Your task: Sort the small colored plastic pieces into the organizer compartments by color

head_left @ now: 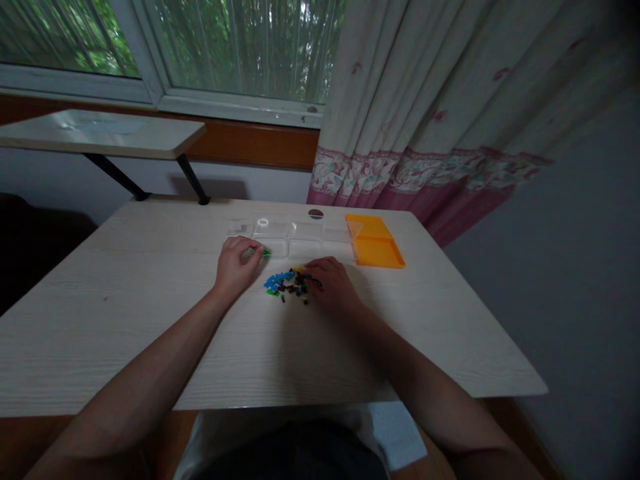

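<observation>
Clr tray [306, 249], long axis L-R

Before me the table [200, 360] looked like smooth, wood-grained board with a mostly matt finish. At the centre of the frame, my small pieces [280, 280] looked like hard plastic; just above them the compartment box [306, 251] was clear, glossy plastic, and the orange tray [375, 252] smooth, opaque plastic. Upper right, the curtain [425, 80] was folded cloth; upper left, the shelf [145, 133] had a glossy top.
</observation>
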The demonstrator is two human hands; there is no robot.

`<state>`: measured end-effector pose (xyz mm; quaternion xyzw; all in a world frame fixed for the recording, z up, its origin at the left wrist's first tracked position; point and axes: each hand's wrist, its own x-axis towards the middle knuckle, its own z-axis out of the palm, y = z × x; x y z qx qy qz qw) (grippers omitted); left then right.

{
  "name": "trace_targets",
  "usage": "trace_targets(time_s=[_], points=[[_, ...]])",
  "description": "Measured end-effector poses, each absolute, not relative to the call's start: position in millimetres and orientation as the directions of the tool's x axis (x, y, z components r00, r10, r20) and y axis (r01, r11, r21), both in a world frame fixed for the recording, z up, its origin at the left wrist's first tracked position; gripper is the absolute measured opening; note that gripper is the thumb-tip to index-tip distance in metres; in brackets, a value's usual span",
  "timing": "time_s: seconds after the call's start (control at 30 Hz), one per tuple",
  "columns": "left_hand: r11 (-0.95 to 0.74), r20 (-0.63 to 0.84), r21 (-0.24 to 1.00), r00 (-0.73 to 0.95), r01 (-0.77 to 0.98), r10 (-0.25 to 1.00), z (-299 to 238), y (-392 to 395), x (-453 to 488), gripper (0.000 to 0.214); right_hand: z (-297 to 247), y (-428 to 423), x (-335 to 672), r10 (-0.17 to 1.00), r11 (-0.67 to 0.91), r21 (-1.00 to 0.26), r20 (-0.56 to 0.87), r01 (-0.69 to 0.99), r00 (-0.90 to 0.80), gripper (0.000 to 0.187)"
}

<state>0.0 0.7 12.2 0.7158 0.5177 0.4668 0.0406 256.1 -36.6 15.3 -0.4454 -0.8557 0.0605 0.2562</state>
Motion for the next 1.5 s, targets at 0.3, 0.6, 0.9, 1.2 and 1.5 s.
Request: trace_targets(time_s=[0.3,0.6,0.9,1.2,1.5], points=[[-0.458,0.619,0.535,0.04,0.709,0.785,12,0,2,0.016,15,-44,245,0.738,0.666,-0.25,0.354,0.703,-0.574,0.036],[-0.46,0.61,0.545,0.046,0.701,0.791,14,-2,6,0.017,14,-41,239,0.745,0.654,-0.201,0.334,0.729,-0.577,0.039],[-0.459,0.599,0.556,0.049,0.693,0.799,16,-3,6,0.018,8,-35,233,0.751,0.643,-0.228,0.376,0.731,-0.543,0.027],[-0.473,0.613,0.551,0.051,0.688,0.789,15,-2,6,0.018,9,-34,232,0.767,0.616,-0.239,0.399,0.751,-0.502,0.022],[-0.491,0.616,0.547,0.071,0.677,0.784,13,-1,8,0.018,12,-34,231,0.776,0.607,-0.261,0.396,0.751,-0.49,0.014]])
